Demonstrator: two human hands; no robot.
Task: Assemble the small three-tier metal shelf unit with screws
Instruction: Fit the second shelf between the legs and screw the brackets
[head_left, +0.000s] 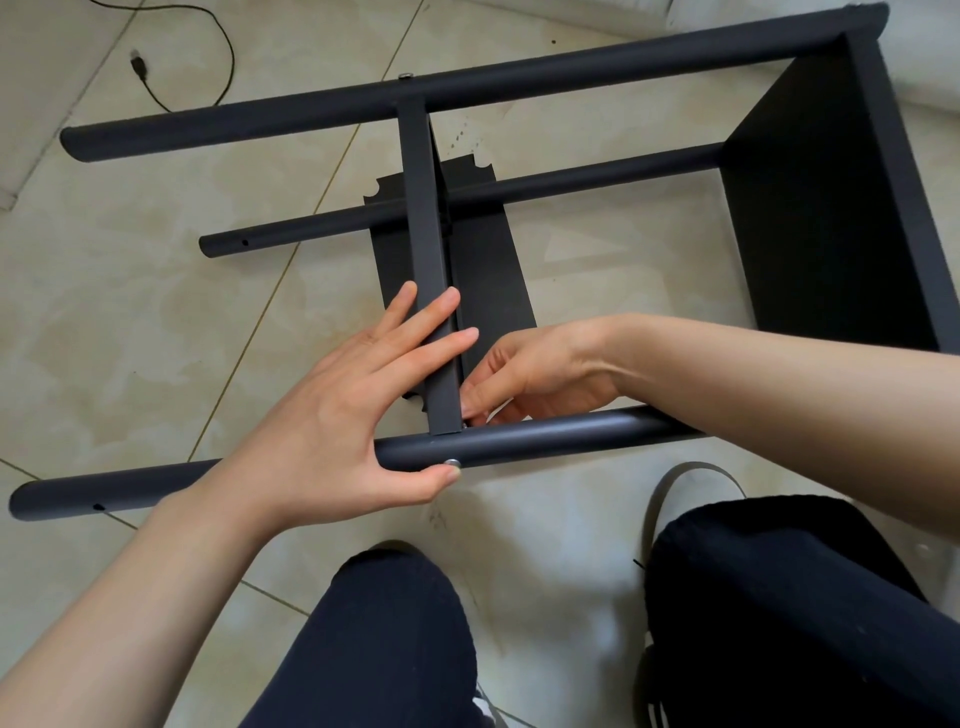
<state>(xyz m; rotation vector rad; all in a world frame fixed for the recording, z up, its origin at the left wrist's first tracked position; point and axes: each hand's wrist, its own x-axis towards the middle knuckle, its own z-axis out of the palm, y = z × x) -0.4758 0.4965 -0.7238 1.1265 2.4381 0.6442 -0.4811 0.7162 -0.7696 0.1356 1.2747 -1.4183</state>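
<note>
While steadying the middle shelf (431, 291) against the near tube (519, 439), lower centre: left hand (332, 415) spread flat, thumb pressing the screw (453, 462) in; right hand (524, 379) pinching something small behind the joint, probably a nut.

Home, tiled floor (156, 291), loose cable (223, 47)

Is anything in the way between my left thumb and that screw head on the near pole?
Nothing visible. The left hand has its thumb tip right at the screw on the near pole, with its fingers resting straight on the middle shelf's edge.
</note>
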